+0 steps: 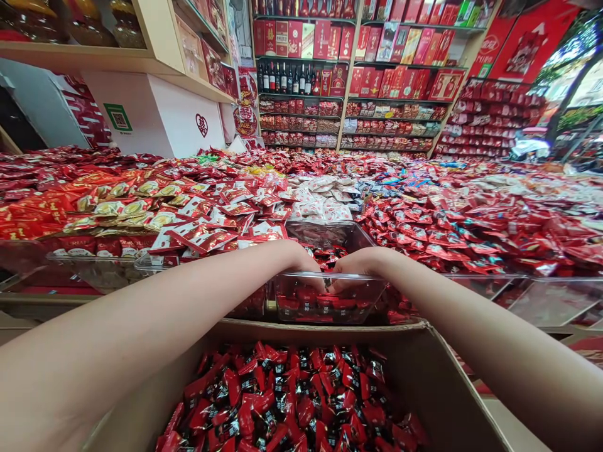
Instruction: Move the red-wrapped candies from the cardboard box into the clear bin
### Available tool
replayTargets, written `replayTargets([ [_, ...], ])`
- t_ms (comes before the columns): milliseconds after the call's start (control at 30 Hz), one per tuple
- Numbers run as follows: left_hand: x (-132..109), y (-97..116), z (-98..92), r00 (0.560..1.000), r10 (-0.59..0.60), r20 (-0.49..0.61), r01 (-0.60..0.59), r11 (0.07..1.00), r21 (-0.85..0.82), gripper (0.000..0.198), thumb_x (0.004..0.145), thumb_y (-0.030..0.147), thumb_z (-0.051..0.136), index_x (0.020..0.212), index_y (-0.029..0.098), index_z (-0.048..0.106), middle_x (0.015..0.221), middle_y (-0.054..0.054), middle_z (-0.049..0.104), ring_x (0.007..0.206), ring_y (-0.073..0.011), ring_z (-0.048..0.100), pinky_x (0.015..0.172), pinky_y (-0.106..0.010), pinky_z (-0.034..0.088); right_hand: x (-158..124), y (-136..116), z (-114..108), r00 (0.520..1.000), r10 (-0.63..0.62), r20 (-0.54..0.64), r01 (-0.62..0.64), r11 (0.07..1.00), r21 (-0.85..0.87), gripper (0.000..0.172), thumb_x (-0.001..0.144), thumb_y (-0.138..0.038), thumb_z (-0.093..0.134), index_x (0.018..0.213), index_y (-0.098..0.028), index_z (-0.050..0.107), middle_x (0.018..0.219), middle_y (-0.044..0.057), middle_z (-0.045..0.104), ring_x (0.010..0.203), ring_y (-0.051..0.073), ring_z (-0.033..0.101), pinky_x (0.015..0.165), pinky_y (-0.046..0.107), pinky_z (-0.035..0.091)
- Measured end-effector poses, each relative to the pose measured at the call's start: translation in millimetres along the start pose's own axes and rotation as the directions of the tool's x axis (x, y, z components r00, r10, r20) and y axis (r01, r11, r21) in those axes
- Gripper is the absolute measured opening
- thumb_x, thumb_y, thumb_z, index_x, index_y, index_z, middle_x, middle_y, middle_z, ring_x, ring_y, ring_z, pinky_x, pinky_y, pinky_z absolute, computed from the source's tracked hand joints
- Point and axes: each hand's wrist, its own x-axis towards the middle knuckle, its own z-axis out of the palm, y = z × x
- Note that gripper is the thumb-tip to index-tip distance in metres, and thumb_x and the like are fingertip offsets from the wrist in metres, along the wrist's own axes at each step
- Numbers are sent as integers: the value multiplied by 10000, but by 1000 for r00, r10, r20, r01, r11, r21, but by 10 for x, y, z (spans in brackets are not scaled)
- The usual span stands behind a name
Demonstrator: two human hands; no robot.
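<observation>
Both hands reach down into a clear plastic bin (365,307) holding some small red-and-black wrapped candies (306,307). My left hand (307,263) is bent at the wrist over the bin's left part. Beside it, my right hand (351,267) bends inward from the right, and the two nearly meet at the middle. Their fingers point down behind the bin's front wall, among the candies, and are mostly hidden, so I cannot tell what they hold. Below my forearms, an open cardboard box (396,336) contains many of the same red-and-black candies (292,395).
Red-and-white packets (211,220) are heaped left of the bin, and red wrapped sweets (424,226) right of it. White packets (325,198) lie behind. Clear bin fronts (494,285) line the counter edge. Farther back stand shelves (351,63) of bottles and red boxes.
</observation>
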Motion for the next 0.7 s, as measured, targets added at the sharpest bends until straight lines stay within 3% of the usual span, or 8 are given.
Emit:
replayTargets([
  [233,-30,14,-6,1000,0,-20,0,1000,-16,290,624,405,462,762,185,593,593,-21,622,577,-188,562,561,-286,463,-17,-7,-8,992,-115,-41,116,993,18,324,555,-403,564,812,-207,586,668,-17,574,596,111,508,537,198,393],
  [467,6,-10,-33,997,27,-76,-28,999,-22,290,606,378,487,790,174,581,631,-21,628,595,-193,569,565,-291,472,-7,-2,16,993,-119,-20,120,987,111,305,556,-383,566,800,-201,589,644,-15,580,550,103,514,494,195,393],
  [700,129,-84,-69,1000,9,6,-9,999,-37,271,579,375,521,769,190,578,639,-3,627,585,-175,570,559,-278,474,-21,-38,17,994,-110,1,109,983,146,278,532,-345,586,755,-178,591,584,-20,568,500,93,509,455,189,385],
])
